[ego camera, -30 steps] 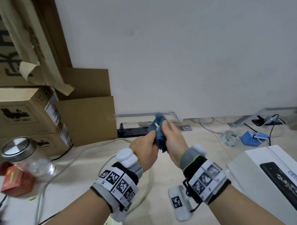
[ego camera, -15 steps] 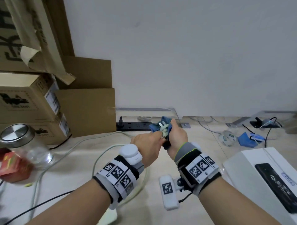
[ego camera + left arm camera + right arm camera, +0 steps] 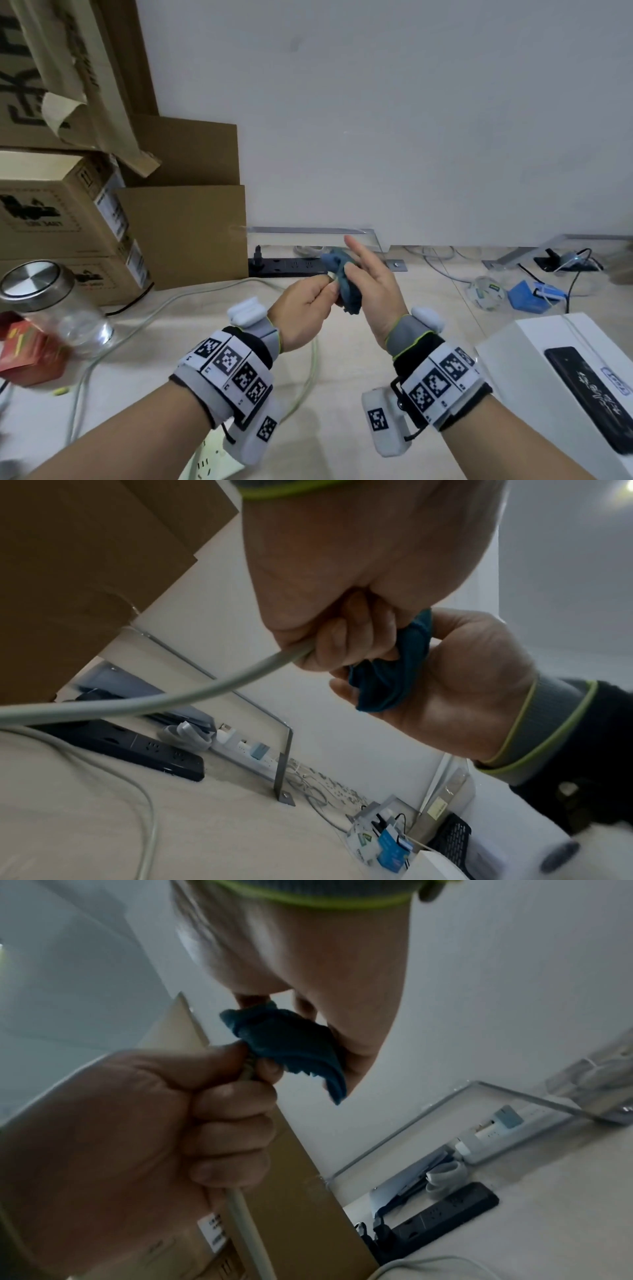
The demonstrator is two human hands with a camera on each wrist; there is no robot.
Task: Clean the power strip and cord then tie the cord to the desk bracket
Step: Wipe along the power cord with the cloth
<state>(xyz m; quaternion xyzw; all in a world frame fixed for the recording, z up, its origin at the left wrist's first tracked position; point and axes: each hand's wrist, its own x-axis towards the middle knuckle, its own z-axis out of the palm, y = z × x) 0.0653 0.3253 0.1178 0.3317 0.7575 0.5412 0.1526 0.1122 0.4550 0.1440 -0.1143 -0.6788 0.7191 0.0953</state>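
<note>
My left hand (image 3: pixel 308 305) grips the pale grey cord (image 3: pixel 137 704) near its end, fingers curled round it. The cord (image 3: pixel 310 370) loops down over the desk to a white power strip (image 3: pixel 209 462) at the bottom edge. My right hand (image 3: pixel 370 284) holds a blue cloth (image 3: pixel 346 291) against the cord's end, thumb pinching the cloth (image 3: pixel 291 1047) while the index finger points up. The cord's tip is hidden in the cloth. A metal desk bracket (image 3: pixel 373 236) stands at the wall behind the hands, also in the left wrist view as the bracket (image 3: pixel 284 750).
A black power strip (image 3: pixel 284 267) lies by the wall. Cardboard boxes (image 3: pixel 68 212) are stacked at left, with a glass jar (image 3: pixel 51 308) and a red box (image 3: pixel 27 353). A white box (image 3: pixel 565 377) sits at right; a blue item (image 3: pixel 531 294) and cables lie behind it.
My right hand's fingers have straightened from their wrap round the cord's end. The white plug that showed half a second ago is now covered by the cloth.
</note>
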